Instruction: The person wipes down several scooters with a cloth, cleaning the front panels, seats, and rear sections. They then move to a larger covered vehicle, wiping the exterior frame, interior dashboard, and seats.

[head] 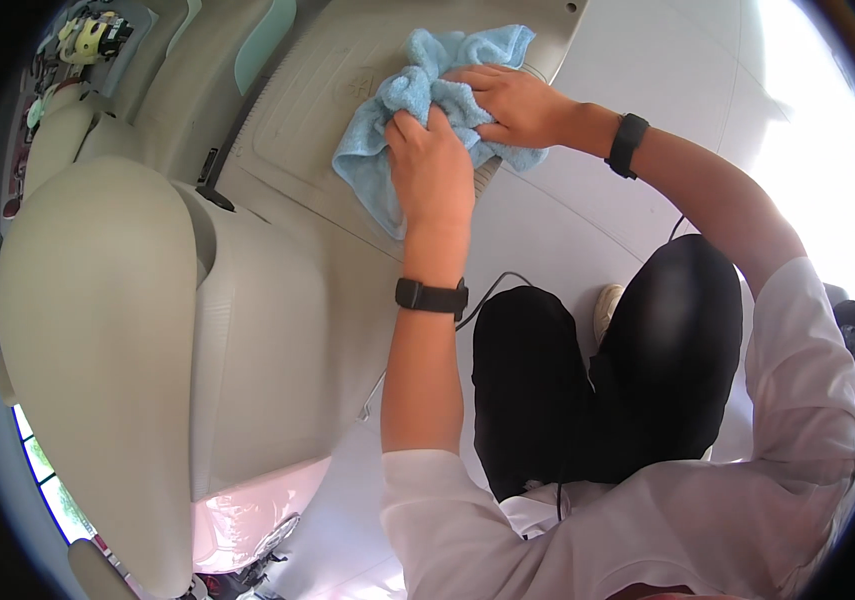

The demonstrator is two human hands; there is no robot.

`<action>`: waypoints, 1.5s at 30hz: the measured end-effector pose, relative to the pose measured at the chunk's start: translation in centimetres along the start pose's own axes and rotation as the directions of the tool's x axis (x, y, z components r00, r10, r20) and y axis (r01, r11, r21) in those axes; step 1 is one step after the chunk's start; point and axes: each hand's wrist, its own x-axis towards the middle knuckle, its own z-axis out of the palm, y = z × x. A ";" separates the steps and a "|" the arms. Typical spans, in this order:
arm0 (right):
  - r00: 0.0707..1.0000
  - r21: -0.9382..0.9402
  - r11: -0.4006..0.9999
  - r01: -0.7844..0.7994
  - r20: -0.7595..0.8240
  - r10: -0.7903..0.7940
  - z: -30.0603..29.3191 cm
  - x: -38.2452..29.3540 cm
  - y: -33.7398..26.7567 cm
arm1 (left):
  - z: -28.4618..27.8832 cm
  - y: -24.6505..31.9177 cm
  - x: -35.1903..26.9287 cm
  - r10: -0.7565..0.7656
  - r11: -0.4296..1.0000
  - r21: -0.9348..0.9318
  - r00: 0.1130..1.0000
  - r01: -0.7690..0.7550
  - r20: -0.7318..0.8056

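Note:
A light blue terry towel [420,86] lies bunched on the beige footboard [300,112] of a scooter, its right part hanging over the footboard's edge. My left hand [433,169] grips the near left part of the towel, fingertips sunk in its folds. To the right, my right hand [513,105] bears on the towel with its fingers spread over and into the cloth; some fingertips are hidden by folds. Both wrists wear black bands.
The scooter's beige seat [97,337] and body panel [262,360] stand at the left, above a pink rear panel [255,517]. A thin dark cable [498,281] runs over the pale tiled floor near my knees. Other scooters are partly visible at the upper left.

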 end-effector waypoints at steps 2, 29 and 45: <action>0.998 -0.045 0.997 -0.059 0.005 0.059 0.4 -0.1 -0.2 | 0.8 -0.3 0.2 0.009 1.000 -0.006 1.000 -0.009 -0.013; 1.000 0.052 0.998 -0.023 0.020 0.022 3.0 4.0 -8.5 | -5.7 -6.3 -4.3 -0.139 0.990 0.023 0.965 0.137 0.223; 1.000 -0.035 0.999 0.013 -0.016 -0.013 4.4 3.6 -11.2 | -6.9 -6.8 -6.1 -0.110 0.994 0.042 0.971 0.103 0.210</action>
